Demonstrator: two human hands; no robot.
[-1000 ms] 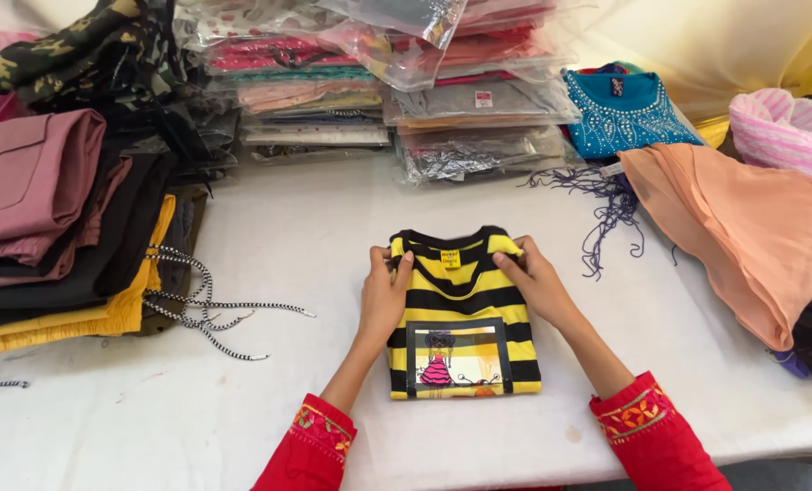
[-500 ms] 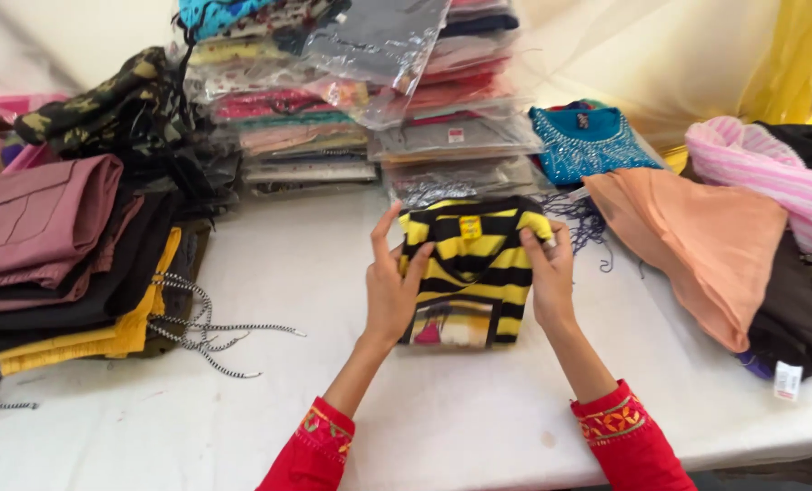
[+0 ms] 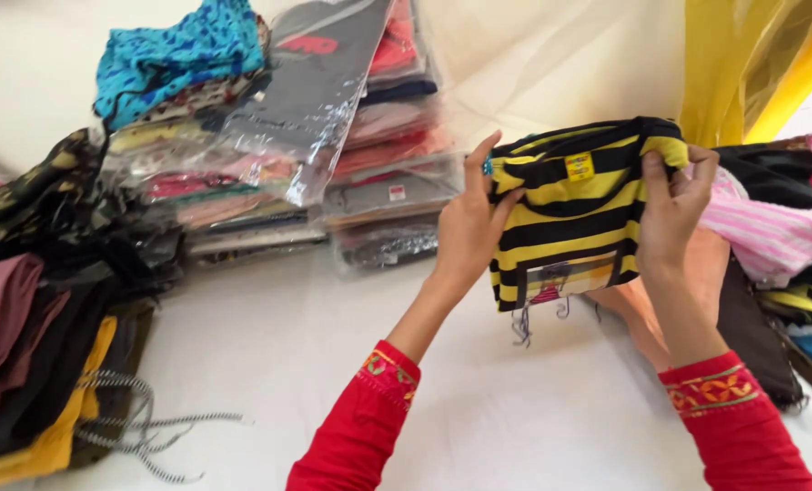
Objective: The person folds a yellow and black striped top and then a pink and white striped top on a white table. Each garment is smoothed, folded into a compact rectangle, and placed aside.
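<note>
A folded black-and-yellow striped shirt (image 3: 577, 211) is held up in the air above the white table (image 3: 269, 355), toward the right. My left hand (image 3: 468, 227) grips its left edge with the thumb over the front. On the shirt's right edge my right hand (image 3: 671, 211) is closed, fingers on the collar corner. A small yellow tag sits at the neckline and a picture print shows at the bottom. Both my sleeves are red with embroidered cuffs.
Stacks of clothes packed in clear plastic (image 3: 333, 136) stand at the back, with a blue patterned garment (image 3: 178, 55) on top. Dark, maroon and yellow folded clothes (image 3: 33, 345) pile up at the left. Pink striped and peach garments (image 3: 770, 245) lie at the right under a yellow cloth (image 3: 751, 64).
Both hands lifted the folded striped shirt off the table and carried it up and to the right. The camera view has swung toward the right.
</note>
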